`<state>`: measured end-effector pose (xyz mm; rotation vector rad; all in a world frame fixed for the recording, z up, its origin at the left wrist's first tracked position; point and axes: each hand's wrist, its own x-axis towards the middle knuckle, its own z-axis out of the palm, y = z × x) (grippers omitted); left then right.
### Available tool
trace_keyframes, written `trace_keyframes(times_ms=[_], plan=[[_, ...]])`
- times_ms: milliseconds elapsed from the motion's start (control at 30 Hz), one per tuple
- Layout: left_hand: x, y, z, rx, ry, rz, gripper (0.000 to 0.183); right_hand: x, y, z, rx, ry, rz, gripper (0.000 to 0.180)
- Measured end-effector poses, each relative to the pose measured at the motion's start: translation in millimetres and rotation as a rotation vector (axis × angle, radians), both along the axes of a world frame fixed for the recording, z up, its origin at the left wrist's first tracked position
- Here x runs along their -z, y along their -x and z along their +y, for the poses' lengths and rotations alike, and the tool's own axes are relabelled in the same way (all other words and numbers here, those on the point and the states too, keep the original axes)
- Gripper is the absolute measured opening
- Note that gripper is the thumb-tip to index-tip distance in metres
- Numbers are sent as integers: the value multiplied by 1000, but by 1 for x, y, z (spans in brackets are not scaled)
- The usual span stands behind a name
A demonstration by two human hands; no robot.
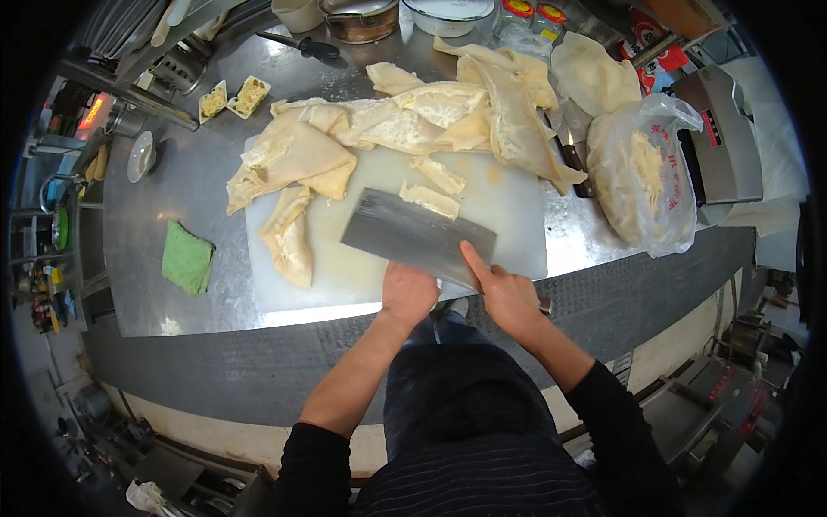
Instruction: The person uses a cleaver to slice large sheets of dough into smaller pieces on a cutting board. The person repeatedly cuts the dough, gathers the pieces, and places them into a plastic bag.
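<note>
My right hand grips a wide Chinese cleaver, its index finger laid along the blade. The blade lies nearly flat over a white cutting board. Against the blade's near edge is my left hand; its fingers are hidden beneath the steel. Just past the blade lie two pale cut strips. Large cream-coloured sheets of what looks like pork skin are heaped across the board's far side, with whitish fat showing. A smaller folded piece rests at the board's left.
A green cloth and a white bowl are on the steel table's left. Farther back lie a black-handled knife and two small food dishes. On the right stand a filled plastic bag, a brown-handled knife and a metal appliance.
</note>
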<state>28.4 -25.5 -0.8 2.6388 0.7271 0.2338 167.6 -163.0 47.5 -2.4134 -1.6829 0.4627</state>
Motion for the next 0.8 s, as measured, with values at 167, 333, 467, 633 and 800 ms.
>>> trace_keyframes(times_ms=[167, 333, 467, 633, 800], plan=[[3, 0, 1, 34, 2, 4, 40, 1, -8, -12, 38, 46, -12, 73], [-7, -2, 2, 35, -120, -12, 40, 11, -2, 39, 18, 2, -1, 71], [0, -1, 1, 31, -34, 13, 45, 10, -4, 17, 17, 3, -8, 72], [2, -1, 0, 53, -58, 28, 49, 0, -9, 4, 60, 98, -38, 72], [-6, -3, 2, 59, -42, 61, 51, 14, -4, 37, 30, -18, -35, 72]])
